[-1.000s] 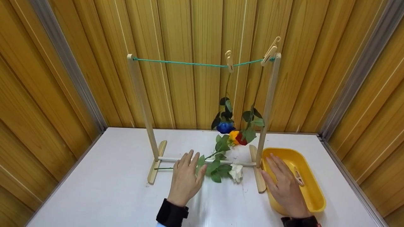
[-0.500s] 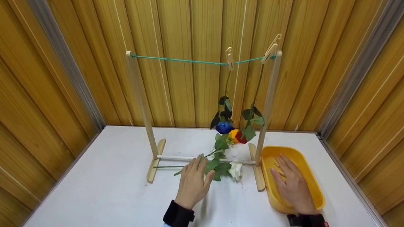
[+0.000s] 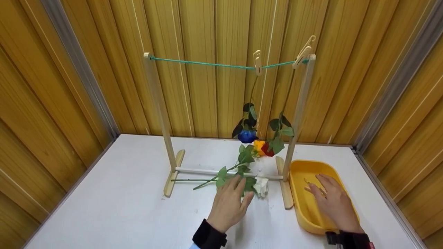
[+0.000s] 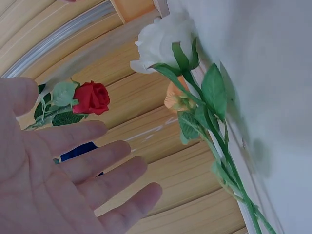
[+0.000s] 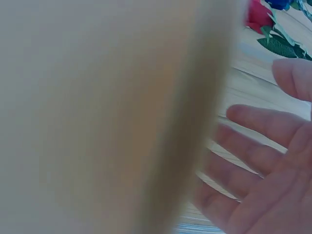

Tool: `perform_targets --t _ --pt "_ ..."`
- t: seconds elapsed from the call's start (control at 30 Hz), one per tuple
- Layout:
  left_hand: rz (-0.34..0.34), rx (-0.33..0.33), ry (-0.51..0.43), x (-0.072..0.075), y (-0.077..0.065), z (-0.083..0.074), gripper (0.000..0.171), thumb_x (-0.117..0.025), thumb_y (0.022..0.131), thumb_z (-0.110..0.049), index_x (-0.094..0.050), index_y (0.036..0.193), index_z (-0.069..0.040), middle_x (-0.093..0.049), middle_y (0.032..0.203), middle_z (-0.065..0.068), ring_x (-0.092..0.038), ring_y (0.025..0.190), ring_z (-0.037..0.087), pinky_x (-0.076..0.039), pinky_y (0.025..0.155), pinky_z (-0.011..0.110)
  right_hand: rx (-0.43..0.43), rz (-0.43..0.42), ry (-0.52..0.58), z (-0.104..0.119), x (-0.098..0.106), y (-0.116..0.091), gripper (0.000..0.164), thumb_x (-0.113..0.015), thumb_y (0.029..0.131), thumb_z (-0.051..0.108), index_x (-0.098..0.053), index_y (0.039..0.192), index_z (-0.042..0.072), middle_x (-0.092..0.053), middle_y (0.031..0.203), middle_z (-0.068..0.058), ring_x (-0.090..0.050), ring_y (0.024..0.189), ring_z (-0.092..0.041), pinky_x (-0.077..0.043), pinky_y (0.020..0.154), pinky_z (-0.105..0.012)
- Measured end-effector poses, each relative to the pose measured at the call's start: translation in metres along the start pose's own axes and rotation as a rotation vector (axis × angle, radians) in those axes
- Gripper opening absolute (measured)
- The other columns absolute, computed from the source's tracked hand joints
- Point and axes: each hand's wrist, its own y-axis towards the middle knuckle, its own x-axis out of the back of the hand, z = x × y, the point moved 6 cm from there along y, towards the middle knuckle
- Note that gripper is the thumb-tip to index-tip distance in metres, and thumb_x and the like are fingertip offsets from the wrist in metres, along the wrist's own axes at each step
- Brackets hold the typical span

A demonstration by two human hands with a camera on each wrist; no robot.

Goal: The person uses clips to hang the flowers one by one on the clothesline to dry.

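Observation:
My left hand [image 3: 230, 204], fingers spread and holding nothing, hovers close over the leaves of a white rose [image 3: 261, 187] lying on the table. In the left wrist view its palm [image 4: 39, 180] shows bare beside the white rose [image 4: 168, 44]. A yellow rose [image 3: 259, 148] lies behind, its stem crossing the white one's. Over the yellow basin [image 3: 297, 207] is my right hand [image 3: 337, 204], fingers loosely extended; the right wrist view shows no object in that hand [image 5: 273, 161]. Inside the basin, beside those fingertips, a clothespin [image 3: 307, 181] is partly hidden.
A wooden rack [image 3: 162, 114] with a green cord [image 3: 207, 63] stands on the white table. A blue rose [image 3: 247, 136] and a red rose [image 3: 267, 149] hang upside down from clothespins [image 3: 258, 63] on its right half. Wood-patterned walls [image 3: 197, 103] enclose the table.
My left hand has moved right along the flowers, uncovering stem ends. The right hand has shifted right, farther over the basin. The hanging roses stay on the cord; the view has shifted slightly.

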Motion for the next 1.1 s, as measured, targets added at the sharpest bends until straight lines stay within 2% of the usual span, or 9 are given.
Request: perform_targets --t 0.23,0.43,0.53,0.6,0.67,0.77,0.87,0.97,1.1 --pt "0.071 -0.029 -0.035 -0.013 0.006 -0.027 0.063 -0.027 0.102 -0.053 -0.055 0.136 -0.009 -0.054 0.139 0.011 -0.053 0.125 0.026 -0.045 0.099 0.048 0.082 0.009 -0.078 0.003 0.016 0.013 0.051 -0.056 0.099 0.031 -0.053 0.129 -0.01 -0.052 0.129 -0.032 -0.049 0.118 -0.051 -0.039 0.096 -0.063" --pt "0.169 -0.04 -0.04 -0.029 0.01 -0.044 0.066 -0.02 0.101 -0.058 -0.053 0.139 -0.015 -0.053 0.14 0.007 -0.053 0.126 0.022 -0.047 0.098 0.044 0.097 0.161 -0.152 -0.004 0.013 0.024 0.045 -0.059 0.095 0.023 -0.056 0.126 -0.01 -0.057 0.122 -0.033 -0.057 0.107 -0.048 -0.045 0.089 -0.062" --pt "0.205 -0.048 -0.044 -0.036 0.012 -0.052 0.067 -0.02 0.1 -0.059 -0.052 0.14 -0.017 -0.052 0.142 0.005 -0.052 0.127 0.021 -0.046 0.1 0.044 0.109 0.216 -0.17 -0.008 0.012 0.03 0.043 -0.061 0.093 0.019 -0.058 0.123 -0.011 -0.058 0.121 -0.034 -0.057 0.107 -0.049 -0.045 0.089 -0.061" --pt "0.204 -0.066 -0.045 -0.04 0.013 -0.057 0.065 -0.021 0.1 -0.058 -0.052 0.14 -0.016 -0.052 0.142 0.005 -0.052 0.127 0.02 -0.045 0.1 0.044 0.098 0.252 -0.181 -0.012 0.012 0.035 0.043 -0.061 0.092 0.02 -0.058 0.122 -0.011 -0.057 0.122 -0.035 -0.054 0.11 -0.05 -0.044 0.09 -0.061" --pt "0.179 -0.1 -0.039 -0.042 0.013 -0.063 0.061 -0.025 0.102 -0.055 -0.054 0.138 -0.015 -0.054 0.139 0.005 -0.054 0.124 0.021 -0.046 0.098 0.043 0.067 0.297 -0.194 -0.016 0.01 0.039 0.043 -0.06 0.092 0.021 -0.058 0.123 -0.01 -0.056 0.123 -0.035 -0.056 0.107 -0.046 -0.046 0.088 -0.056" --pt "0.114 -0.162 -0.013 -0.044 0.013 -0.072 0.055 -0.031 0.103 -0.05 -0.057 0.134 -0.012 -0.058 0.133 0.006 -0.058 0.118 0.021 -0.049 0.093 0.04 0.026 0.371 -0.206 -0.019 0.006 0.047 0.042 -0.059 0.092 0.02 -0.059 0.122 -0.009 -0.057 0.121 -0.034 -0.059 0.093 -0.034 -0.049 0.078 -0.044" --pt "0.074 -0.199 0.003 -0.047 0.012 -0.078 0.052 -0.034 0.103 -0.048 -0.058 0.132 -0.012 -0.06 0.129 0.006 -0.06 0.114 0.02 -0.05 0.089 0.038 0.022 0.439 -0.227 -0.019 0.0 0.054 0.037 -0.061 0.091 0.017 -0.061 0.118 -0.008 -0.061 0.112 -0.029 -0.06 0.079 -0.025 -0.049 0.07 -0.037" --pt "0.076 -0.204 0.013 -0.05 0.011 -0.081 0.052 -0.033 0.103 -0.049 -0.059 0.131 -0.013 -0.061 0.128 0.005 -0.06 0.113 0.019 -0.05 0.089 0.038 0.038 0.484 -0.257 -0.018 -0.007 0.06 0.031 -0.064 0.089 0.014 -0.063 0.111 -0.007 -0.063 0.1 -0.022 -0.06 0.069 -0.021 -0.051 0.064 -0.037" --pt "0.099 -0.197 0.029 -0.053 0.01 -0.081 0.053 -0.033 0.102 -0.05 -0.059 0.131 -0.014 -0.061 0.129 0.004 -0.06 0.113 0.018 -0.05 0.089 0.037 0.059 0.489 -0.313 -0.02 -0.018 0.067 0.018 -0.068 0.087 0.014 -0.067 0.095 -0.002 -0.063 0.086 -0.013 -0.055 0.067 -0.021 -0.049 0.061 -0.036"
